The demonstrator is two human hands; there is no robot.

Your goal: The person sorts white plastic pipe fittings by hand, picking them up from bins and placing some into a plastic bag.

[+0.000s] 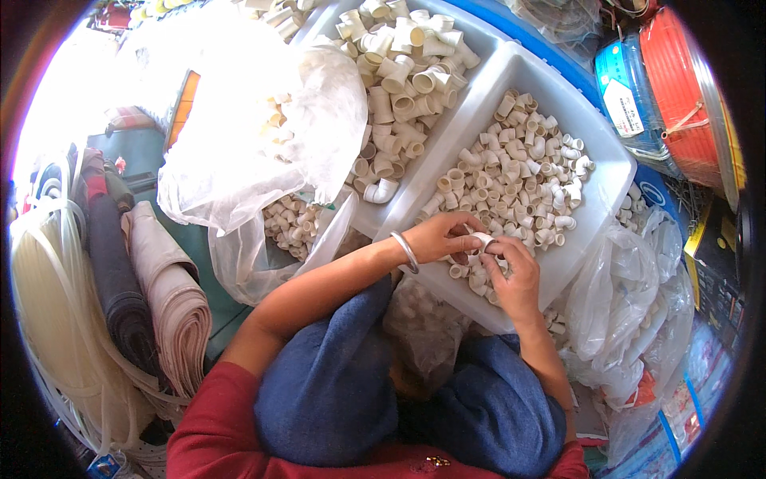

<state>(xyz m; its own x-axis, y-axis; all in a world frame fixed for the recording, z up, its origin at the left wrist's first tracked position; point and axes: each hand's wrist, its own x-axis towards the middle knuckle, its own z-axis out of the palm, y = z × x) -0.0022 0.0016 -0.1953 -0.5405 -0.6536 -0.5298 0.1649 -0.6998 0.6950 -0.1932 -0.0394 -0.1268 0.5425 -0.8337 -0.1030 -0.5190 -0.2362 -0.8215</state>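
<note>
Both my hands hold one small white plastic pipe elbow (pixel 483 240) above the near part of a white plastic bin (pixel 616 149). My left hand (pixel 443 238), with a silver bangle at the wrist, grips it from the left. My right hand (pixel 514 269) has its thumb and fingers on the elbow's right end. Beneath and beyond them, many small white pipe elbows (pixel 514 173) fill the bin's middle. To the left, a second bin (pixel 413 179) holds larger white pipe fittings (pixel 401 78).
Clear plastic bags (pixel 263 179) with small fittings lie left of the bins. More bags (pixel 622 293) lie at the right. Rolled fabric (pixel 173 299) and coiled clear tubing (pixel 60 311) stand at far left. Red wire coils (pixel 676 96) stand at upper right.
</note>
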